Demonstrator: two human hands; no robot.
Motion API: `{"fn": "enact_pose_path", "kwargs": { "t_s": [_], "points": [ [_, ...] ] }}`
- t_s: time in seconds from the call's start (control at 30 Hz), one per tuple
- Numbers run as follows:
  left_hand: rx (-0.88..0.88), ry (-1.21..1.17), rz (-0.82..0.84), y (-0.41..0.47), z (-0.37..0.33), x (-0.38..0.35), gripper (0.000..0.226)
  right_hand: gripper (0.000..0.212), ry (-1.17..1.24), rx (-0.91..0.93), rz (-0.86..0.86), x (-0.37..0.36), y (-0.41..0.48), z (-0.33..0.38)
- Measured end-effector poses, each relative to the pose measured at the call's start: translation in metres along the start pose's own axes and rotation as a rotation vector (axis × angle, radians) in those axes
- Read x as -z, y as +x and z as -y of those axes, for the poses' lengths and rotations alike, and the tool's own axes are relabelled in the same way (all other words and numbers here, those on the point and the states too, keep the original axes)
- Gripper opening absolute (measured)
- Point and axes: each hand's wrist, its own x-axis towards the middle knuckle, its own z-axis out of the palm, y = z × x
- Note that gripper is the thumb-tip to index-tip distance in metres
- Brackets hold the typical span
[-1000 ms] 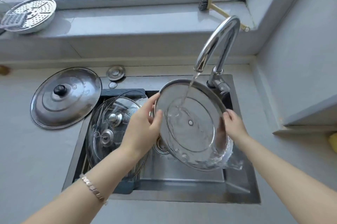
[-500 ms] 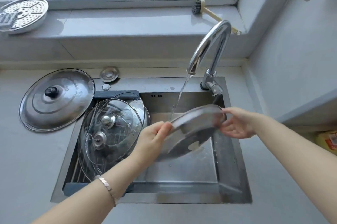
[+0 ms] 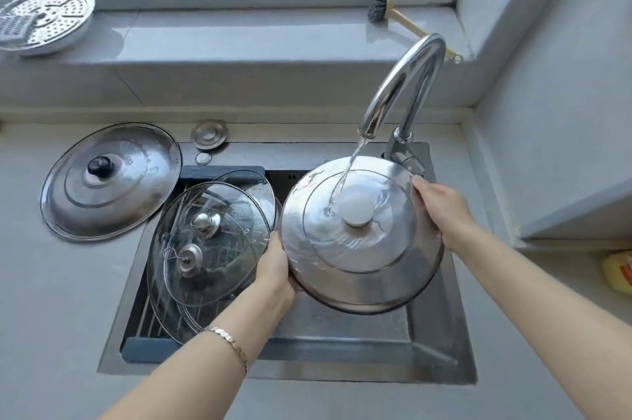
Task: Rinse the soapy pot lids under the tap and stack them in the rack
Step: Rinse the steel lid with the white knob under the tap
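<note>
Now holds the steel lid (image 3: 359, 269) knob side up under the tap (image 3: 403, 84) — had it the other way a second ago, hollow side up and catching water. Stood it nearly on its edge half a second ago, then flipped it right over. Lets the water (image 3: 345, 176) land on the top, just beside the white knob (image 3: 357, 211), and spread out over the dome.

Curls the left grip (image 3: 273, 269) round the rim on the near left side. Curls the right grip (image 3: 441, 204) round the rim on the far right side, close to the foot of the tap. Keeps the lid up over the sink (image 3: 342, 371), tipped a little toward the near side, clear of the bottom.

Looks done with the inside, then, and busy with the outside. Probably needs a bit more water all over the top — can't tell about leftover soap from here. After that, over to the rack (image 3: 136, 344) in the left part of the sink, next to the glass lids (image 3: 222, 269) leaning there already.

Leaves the big steel lid (image 3: 109, 180) lying flat on the worktop (image 3: 51, 300), left of the sink and well apart from the water.
</note>
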Motion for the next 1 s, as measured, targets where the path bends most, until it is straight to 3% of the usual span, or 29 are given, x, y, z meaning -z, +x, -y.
{"fn": "enact_pose_path", "kwargs": {
  "t_s": [0.2, 0.33, 0.43, 0.53, 0.67, 0.77, 0.87, 1.0],
  "points": [
    [0.135, 0.106, 0.048, -0.001, -0.011, -0.022, 0.055, 0.018, -0.006, 0.461, -0.044, 0.014, -0.01, 0.044],
    [0.048, 0.1, 0.108, -0.008, -0.03, -0.029, 0.038, 0.009, 0.081, 0.587, -0.001, 0.013, -0.013, 0.043],
    [-0.095, 0.092, 0.112, -0.004, -0.043, -0.019, 0.039, 0.013, 0.111, 0.499, -0.058, 0.006, -0.006, 0.026],
    [-0.271, 0.266, 0.143, -0.016, -0.059, -0.005, 0.039, 0.025, 0.106, 0.305, -0.05, -0.015, 0.001, 0.001],
    [-0.499, 0.487, 0.097, -0.029, -0.079, 0.006, 0.025, 0.047, 0.083, -0.066, 0.126, -0.061, -0.002, -0.032],
    [-0.63, 0.63, 0.067, -0.039, -0.084, 0.008, 0.029, 0.051, 0.112, -0.294, 0.273, -0.093, -0.013, -0.044],
    [-0.714, 0.754, 0.029, -0.047, -0.085, 0.005, 0.032, 0.038, -0.003, -0.334, 0.397, -0.108, -0.02, -0.048],
    [-0.761, 0.971, -0.011, -0.044, -0.081, -0.015, 0.038, 0.028, -0.353, -0.207, 0.523, -0.098, -0.017, -0.057]
  ]
}}
